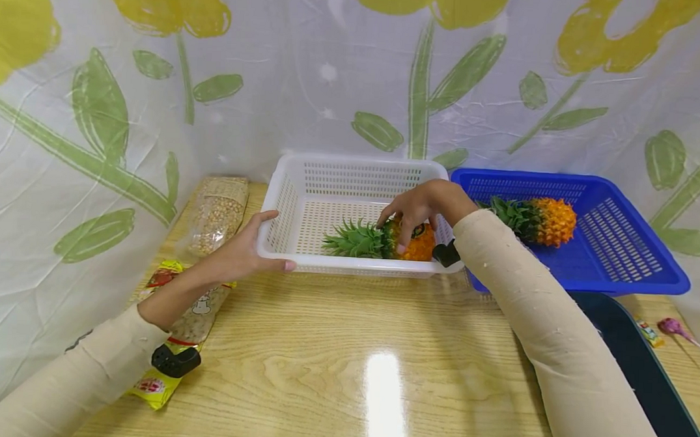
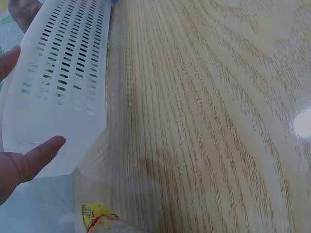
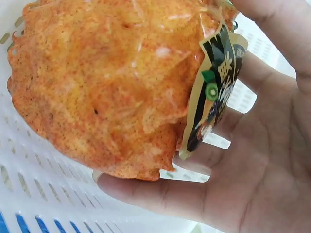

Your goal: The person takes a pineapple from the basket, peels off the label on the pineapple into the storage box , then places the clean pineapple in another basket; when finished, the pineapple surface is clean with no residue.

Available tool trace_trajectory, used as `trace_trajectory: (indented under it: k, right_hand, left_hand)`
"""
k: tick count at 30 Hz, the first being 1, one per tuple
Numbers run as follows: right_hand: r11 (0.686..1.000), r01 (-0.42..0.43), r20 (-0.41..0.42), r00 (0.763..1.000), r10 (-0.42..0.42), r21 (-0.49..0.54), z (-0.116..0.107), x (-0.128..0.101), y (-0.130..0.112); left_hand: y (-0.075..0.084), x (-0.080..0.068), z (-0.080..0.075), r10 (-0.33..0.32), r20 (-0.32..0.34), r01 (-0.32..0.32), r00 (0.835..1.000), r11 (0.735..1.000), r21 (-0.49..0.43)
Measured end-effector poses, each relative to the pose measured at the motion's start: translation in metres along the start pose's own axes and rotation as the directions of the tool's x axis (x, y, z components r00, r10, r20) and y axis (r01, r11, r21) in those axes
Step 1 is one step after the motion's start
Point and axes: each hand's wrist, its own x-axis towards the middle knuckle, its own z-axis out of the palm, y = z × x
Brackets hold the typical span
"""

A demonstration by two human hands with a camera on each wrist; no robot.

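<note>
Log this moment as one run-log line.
left hand: holds white basket corner | right hand: grips pineapple in white basket | second pineapple: in blue basket

Two pineapples: one (image 1: 410, 242) in the white basket (image 1: 352, 173), one (image 1: 540, 220) in the blue basket (image 1: 618, 256). Two baskets, side by side on one wooden surface (image 1: 344, 361). Two snack bags at the left: a clear bag of pale kernels (image 1: 218, 213) and a yellow-edged packet (image 1: 174, 341). One pink lollipop (image 1: 670, 326) and one small wrapped sweet (image 1: 649, 332) at the right. One dark tray (image 1: 642, 368). Two hands in view.
</note>
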Motion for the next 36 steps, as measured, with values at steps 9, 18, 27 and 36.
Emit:
trace_trajectory:
  k: [9,18,27,36]
  right_hand:
    - [0.995,-0.039,-0.006,0.999,0.038,-0.097,0.0013,0.0038,-0.0065]
    - [0.984,-0.063,-0.005,0.998,0.063,-0.167,0.002,0.0055,-0.0103]
    - [0.985,-0.027,-0.031,0.999,0.022,-0.171,0.0028,0.0055,-0.0079]
    - [0.984,0.007,-0.097,0.995,-0.025,-0.179,0.0014,-0.0016,-0.0045]
  left_hand:
    - [0.0003,0.0,0.0001,0.002,0.0,-0.002,1.0,1.0,0.013]
    - [0.0001,0.0015,-0.0004,0.006,0.012,-0.006,1.0,1.0,-0.001]
    - [-0.001,0.0027,-0.0002,0.029,0.021,-0.028,0.999,0.999,-0.014]
    - [-0.0007,0.0021,0.0009,0.05,0.014,-0.05,0.999,0.999,-0.016]
